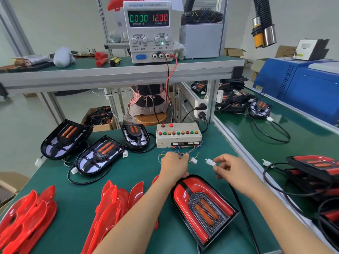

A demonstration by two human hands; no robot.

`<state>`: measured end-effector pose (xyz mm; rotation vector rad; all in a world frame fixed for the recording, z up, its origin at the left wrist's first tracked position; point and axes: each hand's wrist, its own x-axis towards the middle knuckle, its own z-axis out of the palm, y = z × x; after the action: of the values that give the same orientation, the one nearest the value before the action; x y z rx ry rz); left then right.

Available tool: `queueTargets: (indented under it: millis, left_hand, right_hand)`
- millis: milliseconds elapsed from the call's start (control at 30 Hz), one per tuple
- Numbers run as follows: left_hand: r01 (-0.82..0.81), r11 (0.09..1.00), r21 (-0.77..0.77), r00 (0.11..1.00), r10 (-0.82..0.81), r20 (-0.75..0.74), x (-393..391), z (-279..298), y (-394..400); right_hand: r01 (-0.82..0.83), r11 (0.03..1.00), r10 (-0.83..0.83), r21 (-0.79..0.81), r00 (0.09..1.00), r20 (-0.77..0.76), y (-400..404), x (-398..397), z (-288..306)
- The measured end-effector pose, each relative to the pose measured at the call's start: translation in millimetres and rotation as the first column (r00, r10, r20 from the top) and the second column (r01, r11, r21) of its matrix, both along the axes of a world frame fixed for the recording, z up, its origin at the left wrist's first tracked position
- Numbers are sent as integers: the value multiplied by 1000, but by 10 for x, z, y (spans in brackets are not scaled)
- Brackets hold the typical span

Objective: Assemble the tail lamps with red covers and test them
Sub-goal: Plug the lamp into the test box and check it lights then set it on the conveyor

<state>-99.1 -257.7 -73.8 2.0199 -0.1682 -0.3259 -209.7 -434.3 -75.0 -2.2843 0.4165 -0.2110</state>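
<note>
An assembled tail lamp (202, 208) with a red cover lies on the green mat near me, unlit. Its black cable (240, 204) runs up to a white plug (210, 162), which my right hand (229, 166) pinches. My left hand (174, 164) grips the thin coloured wires (166, 153) of the test box, with their white connector (193, 160) sticking out beside the fingers. A small gap separates the two connectors. The beige test box (178, 135) with rows of coloured buttons stands just behind. The power supply (148, 30) on the shelf reads 0.000 A and 12.00 V.
Three uncovered black lamp bases (100, 156) lie at the left and centre back. Piles of loose red covers (27, 217) and more red covers (113, 208) fill the front left. Finished lamps (315, 167) are stacked at the right. A person sits behind the bench.
</note>
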Motion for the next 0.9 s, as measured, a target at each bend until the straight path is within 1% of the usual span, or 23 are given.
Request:
queueTargets:
  millis: [33, 100, 133, 167, 233, 300, 367, 433, 500, 533, 567, 600, 633, 667, 733, 767, 800, 900]
  left_hand:
    - [12, 995, 99, 993, -23, 115, -54, 36, 65]
    - [-47, 969, 241, 944, -35, 329, -228, 111, 208]
    - [-79, 959, 273, 919, -36, 392, -342, 127, 289]
    - [-97, 952, 289, 905, -36, 424, -469, 126, 384]
    - [-111, 944, 312, 901, -37, 432, -734, 61, 590]
    - [-101, 939, 328, 922, -35, 386, -987, -67, 777]
    - [-51, 938, 342, 958, -51, 282, -1195, -195, 877]
    - [18, 945, 326, 982, -77, 171, -1346, -285, 890]
    - [46, 965, 259, 992, -74, 100, -1427, -308, 857]
    - [44, 974, 223, 995, -63, 78, -1434, -306, 830]
    - [35, 979, 198, 997, -48, 62, -1432, -305, 802]
    - [25, 982, 185, 998, -35, 52, -1423, -305, 770]
    - [17, 984, 176, 999, -26, 48, -1414, -307, 733]
    - [9, 986, 164, 999, -17, 45, -1410, -313, 691]
    - [-26, 992, 125, 999, 22, 33, -1418, -322, 615]
    - [-48, 992, 115, 999, 46, 17, -1425, -326, 588]
    - [-66, 992, 110, 998, 66, -2, -1428, -335, 569]
    - [-78, 991, 105, 993, 86, -76, -1437, -338, 541]
  right_hand:
    - [-2, 1000, 2, -9, 1000, -18, -24, -40, -34]
    - [-5, 999, 3, -41, 999, -51, -65, -149, -86]
    - [-6, 998, 2, -69, 998, -62, -84, -217, -119]
    - [-6, 994, -2, -109, 998, -68, -99, -301, -143]
    - [23, 978, -38, -207, 997, -64, -99, -503, -180]
    - [116, 961, -124, -250, 992, -15, -40, -771, -217]
    - [241, 928, -242, -283, 970, 33, 103, -1108, -251]
    - [362, 874, -364, -326, 930, 55, 311, -1468, -333]
    - [451, 860, -466, -240, 885, -7, 574, -1768, -457]
    - [480, 866, -494, -143, 865, -86, 722, -1868, -543]
    - [477, 879, -468, 7, 866, -174, 832, -1974, -627]
    - [429, 881, -400, 197, 900, -173, 964, -1995, -643]
    - [369, 882, -354, 293, 929, -107, 1056, -2019, -663]
    - [359, 881, -359, 309, 932, -57, 1109, -2015, -705]
    - [444, 814, -472, 375, 881, -19, 1203, -2019, -726]
    - [425, 809, -455, 405, 890, -25, 1242, -2037, -690]
    - [431, 784, -471, 446, 882, -25, 1231, -2038, -616]
    - [612, 696, -651, 376, 759, -29, 1040, -2062, -438]
